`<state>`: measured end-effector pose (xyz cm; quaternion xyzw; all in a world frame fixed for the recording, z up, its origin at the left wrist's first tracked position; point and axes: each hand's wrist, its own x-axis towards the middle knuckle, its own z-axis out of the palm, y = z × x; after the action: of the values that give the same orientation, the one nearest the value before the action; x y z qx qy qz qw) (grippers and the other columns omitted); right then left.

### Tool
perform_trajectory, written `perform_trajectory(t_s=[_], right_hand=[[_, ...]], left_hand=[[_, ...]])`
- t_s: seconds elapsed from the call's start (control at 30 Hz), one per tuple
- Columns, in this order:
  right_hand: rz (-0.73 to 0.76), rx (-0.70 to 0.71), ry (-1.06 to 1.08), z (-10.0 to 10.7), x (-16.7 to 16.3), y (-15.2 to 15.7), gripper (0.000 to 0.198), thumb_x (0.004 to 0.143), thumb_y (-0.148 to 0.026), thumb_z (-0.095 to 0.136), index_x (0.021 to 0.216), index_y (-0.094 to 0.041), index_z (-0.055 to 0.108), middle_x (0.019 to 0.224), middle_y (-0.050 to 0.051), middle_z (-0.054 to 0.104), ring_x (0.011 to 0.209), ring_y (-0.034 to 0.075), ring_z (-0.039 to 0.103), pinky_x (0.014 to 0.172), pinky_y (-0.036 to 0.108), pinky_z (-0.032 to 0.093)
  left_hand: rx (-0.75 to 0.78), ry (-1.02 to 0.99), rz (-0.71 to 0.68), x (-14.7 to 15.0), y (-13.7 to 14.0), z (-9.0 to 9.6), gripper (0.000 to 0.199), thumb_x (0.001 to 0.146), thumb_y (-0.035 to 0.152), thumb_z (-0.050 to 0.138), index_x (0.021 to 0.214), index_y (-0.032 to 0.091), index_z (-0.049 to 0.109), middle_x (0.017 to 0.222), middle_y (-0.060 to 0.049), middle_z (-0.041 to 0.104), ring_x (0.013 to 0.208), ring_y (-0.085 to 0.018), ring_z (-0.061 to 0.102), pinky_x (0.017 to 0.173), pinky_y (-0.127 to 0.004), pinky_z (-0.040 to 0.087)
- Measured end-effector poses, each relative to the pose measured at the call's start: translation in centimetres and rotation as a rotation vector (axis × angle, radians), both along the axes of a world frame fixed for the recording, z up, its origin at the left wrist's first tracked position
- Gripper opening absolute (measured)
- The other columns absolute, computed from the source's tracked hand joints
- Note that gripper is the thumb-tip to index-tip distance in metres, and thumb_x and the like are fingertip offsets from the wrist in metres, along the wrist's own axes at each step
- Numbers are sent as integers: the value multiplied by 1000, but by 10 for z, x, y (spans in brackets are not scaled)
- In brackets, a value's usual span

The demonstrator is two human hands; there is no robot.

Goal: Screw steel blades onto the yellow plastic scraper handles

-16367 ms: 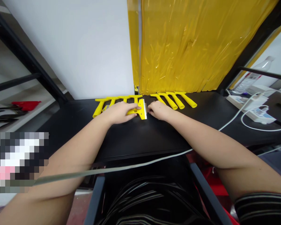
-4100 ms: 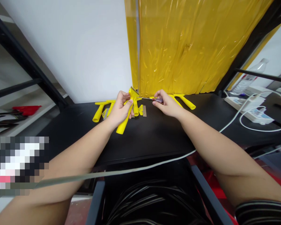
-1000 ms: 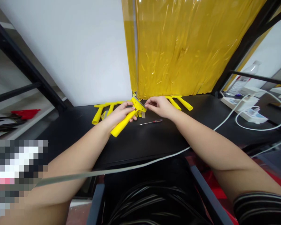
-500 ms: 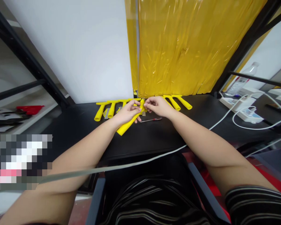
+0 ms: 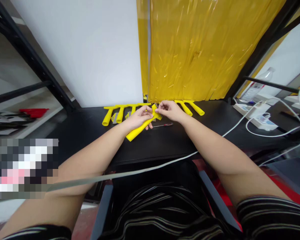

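My left hand is wrapped round a yellow T-shaped plastic handle, its hollow round end tilted down toward me. At the handle's cross-shaped head, my right hand has thumb and finger pinched together; something small and greyish shows beside the fingertips, but I cannot make out what they hold. Under the hands, on the black table, lies a thin screwdriver with a red and dark grip. Several more yellow handles lie in a row behind, with small yellow and metal pieces among them.
Yellow handles lie at the back right, against a wall wrapped in yellow film. A white power strip with cables and a plastic bottle stand on the right. A pale cable crosses in front of me.
The head of the held handle has turned a little and shows more beside my right fingers. My right hand has shifted slightly to the right; the view has moved a little too.
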<state>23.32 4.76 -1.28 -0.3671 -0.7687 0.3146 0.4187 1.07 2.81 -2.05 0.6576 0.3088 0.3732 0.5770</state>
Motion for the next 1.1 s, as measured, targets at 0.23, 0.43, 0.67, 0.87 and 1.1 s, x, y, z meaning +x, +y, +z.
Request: perform_trajectory(t_s=[0.23,0.43,0.67,0.87,1.1], right_hand=[[146,-70,200,-6,6,8,50,69,-54,92,82,-23,54,74,-5,52,66,12,48,64,28,44],[169,-147,221,-11,2,9,48,75,-52,88,94,-24,54,80,-3,59,74,15,56,71,30,50],[103,47,178,-13,-6,8,37,83,-46,79,99,-23,54,93,0,60,76,14,56,69,30,50],[-23,334,-53,-12,-2,4,13,93,-34,67,95,-20,67,97,5,65,77,18,61,72,34,51],[-111,513,-250,-2,-3,-11,11,95,-25,63,98,-20,73,105,9,64,84,20,63,77,36,53]], left_hand=[[-140,9,-69,1,-9,10,27,95,25,72,108,19,49,72,1,68,53,-16,70,46,-20,47],[-187,9,-29,5,-12,15,15,100,15,60,109,18,49,68,0,67,49,-14,66,48,-21,49],[-237,-20,53,7,-10,16,11,101,10,56,109,17,51,75,-3,69,54,-15,69,49,-22,51],[-282,-10,128,11,-12,15,11,102,8,54,107,17,51,72,-4,68,56,-17,71,51,-22,54],[-322,23,207,16,-13,15,14,101,8,56,108,19,50,76,-2,69,54,-15,70,51,-22,56]])
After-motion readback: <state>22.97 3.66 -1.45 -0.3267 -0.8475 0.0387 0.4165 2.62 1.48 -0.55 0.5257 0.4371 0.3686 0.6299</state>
